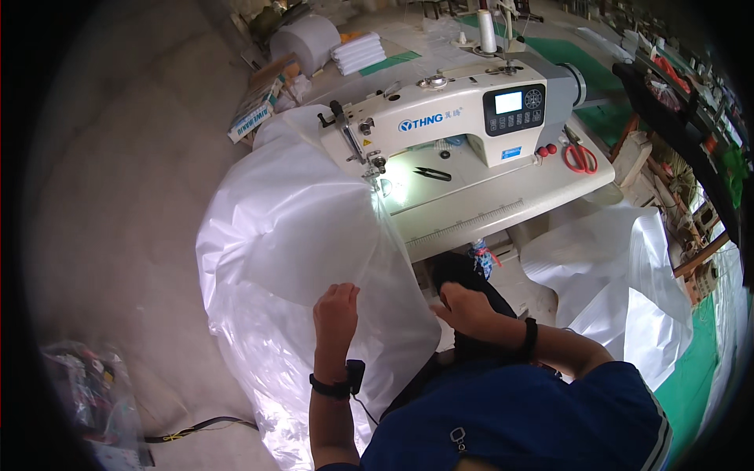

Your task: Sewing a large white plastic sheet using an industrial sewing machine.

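A large translucent white plastic sheet (302, 235) hangs from the sewing machine's needle area over the near left edge of its bed and spreads down past my lap. My left hand (336, 314), with a black band and small device at its wrist, lies over the sheet with its fingers curled closed on it. At the sheet's right edge, my right hand (465, 311) is bent inward and closed, its fingertips partly hidden. Beyond both hands stands the white sewing machine (440, 118), its lamp lit beside the needle. Black thread snips (433, 173) rest on the bed.
Red-handled scissors (580, 158) and two small red balls (547, 150) lie at the bed's right end. A thread cone (487, 31) stands behind the machine. More white sheeting (613, 275) hangs at right. Behind left are a large white roll (305, 45) and folded white stacks (358, 53).
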`<act>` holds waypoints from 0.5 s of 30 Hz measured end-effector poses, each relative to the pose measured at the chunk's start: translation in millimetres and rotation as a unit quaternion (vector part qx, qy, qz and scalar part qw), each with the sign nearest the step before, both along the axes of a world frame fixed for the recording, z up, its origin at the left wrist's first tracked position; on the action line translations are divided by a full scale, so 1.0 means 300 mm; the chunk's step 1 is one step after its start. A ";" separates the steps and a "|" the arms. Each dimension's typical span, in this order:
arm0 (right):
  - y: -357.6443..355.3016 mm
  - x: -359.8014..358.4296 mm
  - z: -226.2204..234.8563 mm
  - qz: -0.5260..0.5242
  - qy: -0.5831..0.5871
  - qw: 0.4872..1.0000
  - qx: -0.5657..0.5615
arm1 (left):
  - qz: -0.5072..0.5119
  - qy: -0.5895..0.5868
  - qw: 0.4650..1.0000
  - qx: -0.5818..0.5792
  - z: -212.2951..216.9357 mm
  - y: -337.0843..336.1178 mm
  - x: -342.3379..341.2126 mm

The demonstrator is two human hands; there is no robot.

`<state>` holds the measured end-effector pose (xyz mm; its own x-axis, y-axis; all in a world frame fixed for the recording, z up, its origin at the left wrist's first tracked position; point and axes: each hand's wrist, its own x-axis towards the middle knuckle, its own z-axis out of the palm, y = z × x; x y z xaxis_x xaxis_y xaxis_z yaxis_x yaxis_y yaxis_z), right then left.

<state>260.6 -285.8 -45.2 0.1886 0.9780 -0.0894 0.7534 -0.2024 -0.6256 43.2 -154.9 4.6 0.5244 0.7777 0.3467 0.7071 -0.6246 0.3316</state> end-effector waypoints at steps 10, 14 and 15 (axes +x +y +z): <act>0.137 -0.121 -0.006 0.005 0.381 0.920 -0.087 | 0.045 -0.233 0.911 -0.337 -0.061 -0.024 0.063; 0.171 -0.147 -0.069 -0.042 0.552 0.825 -0.111 | 0.031 -0.218 0.890 -0.399 -0.021 -0.029 0.075; 0.169 -0.144 -0.078 -0.038 0.562 0.822 -0.088 | 0.030 -0.217 0.891 -0.399 -0.021 -0.030 0.079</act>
<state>217.5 -235.2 -68.5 -0.0505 0.9208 -0.3869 -0.2992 -0.3835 -0.8737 67.0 -164.1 -1.9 0.4244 0.8897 -0.1684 0.4286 -0.0336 0.9029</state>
